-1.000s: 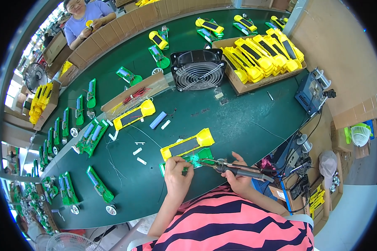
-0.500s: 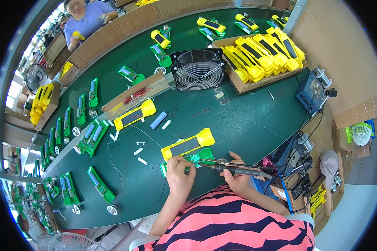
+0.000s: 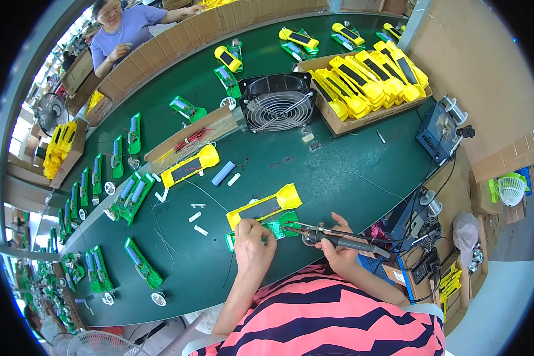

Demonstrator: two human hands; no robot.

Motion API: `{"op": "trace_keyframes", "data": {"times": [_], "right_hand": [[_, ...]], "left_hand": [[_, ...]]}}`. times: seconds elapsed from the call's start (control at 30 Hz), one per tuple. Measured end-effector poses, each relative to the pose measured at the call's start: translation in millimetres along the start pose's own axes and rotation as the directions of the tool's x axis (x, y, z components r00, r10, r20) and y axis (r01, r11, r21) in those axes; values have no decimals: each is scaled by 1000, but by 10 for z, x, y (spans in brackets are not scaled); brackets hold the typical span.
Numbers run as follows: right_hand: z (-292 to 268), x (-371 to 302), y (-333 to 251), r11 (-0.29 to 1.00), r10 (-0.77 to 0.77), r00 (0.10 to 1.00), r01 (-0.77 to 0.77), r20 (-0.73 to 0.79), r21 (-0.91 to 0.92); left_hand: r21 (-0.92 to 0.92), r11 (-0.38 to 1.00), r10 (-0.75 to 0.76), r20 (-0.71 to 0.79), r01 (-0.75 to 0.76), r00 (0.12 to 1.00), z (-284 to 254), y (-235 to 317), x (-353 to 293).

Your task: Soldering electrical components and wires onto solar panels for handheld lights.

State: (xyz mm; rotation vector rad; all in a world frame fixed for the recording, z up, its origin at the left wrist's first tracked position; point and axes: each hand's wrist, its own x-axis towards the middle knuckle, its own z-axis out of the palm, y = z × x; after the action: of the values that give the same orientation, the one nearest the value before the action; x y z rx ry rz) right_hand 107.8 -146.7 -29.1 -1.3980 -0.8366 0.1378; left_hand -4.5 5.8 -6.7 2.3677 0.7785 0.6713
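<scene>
My right hand [image 3: 338, 252] is wrapped round a soldering iron [image 3: 362, 244], whose thin tip points left over the small green circuit board [image 3: 275, 228]. That board lies in a green lamp housing [image 3: 289, 223] on the table. At the housing's left part, my left hand [image 3: 254, 243] is closed in a pinch; what lies between the fingertips is hidden. Just behind the housing, touching or nearly so, rests a yellow casing with a dark panel [image 3: 264, 209]. A thin dark wire hangs out below my left hand.
On the green table [image 3: 338, 172] stand a black fan [image 3: 279, 104] and a box of yellow casings [image 3: 362, 83]. A blue battery [image 3: 223, 173] and white strips lie near the middle. Green housings line the left; a soldering station [image 3: 438, 133] stands right. A person [image 3: 124, 32] works opposite.
My right hand and the soldering iron have shifted slightly right, drawing the tip back. My left hand stays pinched at the housing. The person opposite has stretched an arm toward yellow parts.
</scene>
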Motion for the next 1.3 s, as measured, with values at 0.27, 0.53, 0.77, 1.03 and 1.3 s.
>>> {"op": "trace_keyframes", "data": {"times": [0.27, 0.53, 0.77, 1.03, 1.3], "right_hand": [[10, -65, -12, 999, 21, 1000, -21, 18, -43], [-22, -17, 30, 995, -30, 996, 37, 88, -87], [-27, 48, -34, 992, -15, 996, 26, 93, -122], [-68, 18, -38, 997, 53, 998, -51, 45, -53], [-97, 20, 2, 997, 40, 998, -38, 40, -63]], "left_hand": [[-96, 993, -68, -15, 66, 998, -41, 33, -14], [522, 851, -197, 199, 67, 960, -657, -85, -376], [311, 930, 235, -94, -196, 967, -458, 8, -196], [143, 926, 353, 7, -351, 935, -152, -34, -169], [267, 924, 285, -8, -273, 958, -513, -130, -340]]}}
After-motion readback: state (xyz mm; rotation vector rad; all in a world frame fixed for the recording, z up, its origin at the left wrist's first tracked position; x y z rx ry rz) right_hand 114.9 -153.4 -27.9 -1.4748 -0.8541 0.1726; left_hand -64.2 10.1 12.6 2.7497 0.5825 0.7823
